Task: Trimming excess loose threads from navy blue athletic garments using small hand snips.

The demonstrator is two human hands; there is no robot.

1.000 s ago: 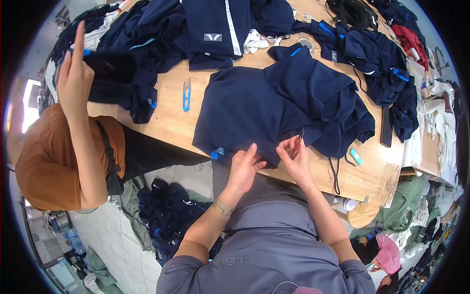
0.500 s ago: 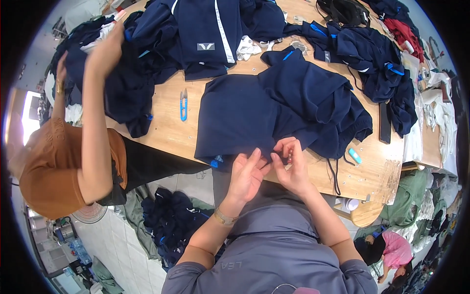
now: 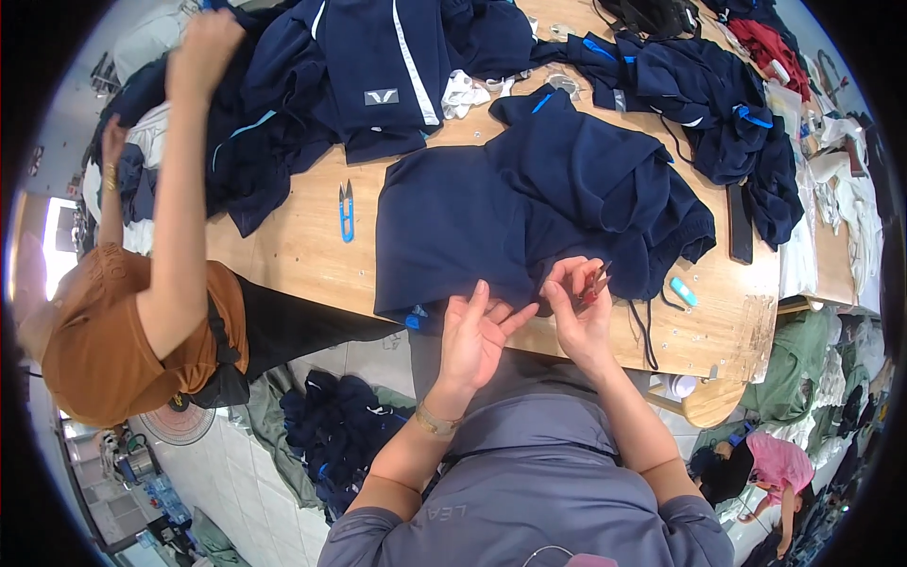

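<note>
A navy garment [image 3: 451, 222] with a gathered waistband and a dark drawcord lies spread over the table's near side. My left hand [image 3: 475, 342] is at its near hem, palm up, with fingers spread and nothing visible in them. Just right of it, my right hand [image 3: 584, 331] is closed around small red-handled thread snips [image 3: 592, 286], whose dark blades point up and away. A blue tag [image 3: 414, 318] shows at the garment's near left corner.
Blue thread snips [image 3: 347, 213] lie on the wooden table [image 3: 312, 255]. A phone-like black slab [image 3: 740, 224] and a turquoise piece [image 3: 683, 291] sit at right. Navy garments [image 3: 378, 57] are heaped at the back. A co-worker in brown [image 3: 123, 321] works at left.
My hands have moved apart, and the red snips now show clearly in the right one. At left, the co-worker's raised arm has shifted, and the navy cloth there has moved.
</note>
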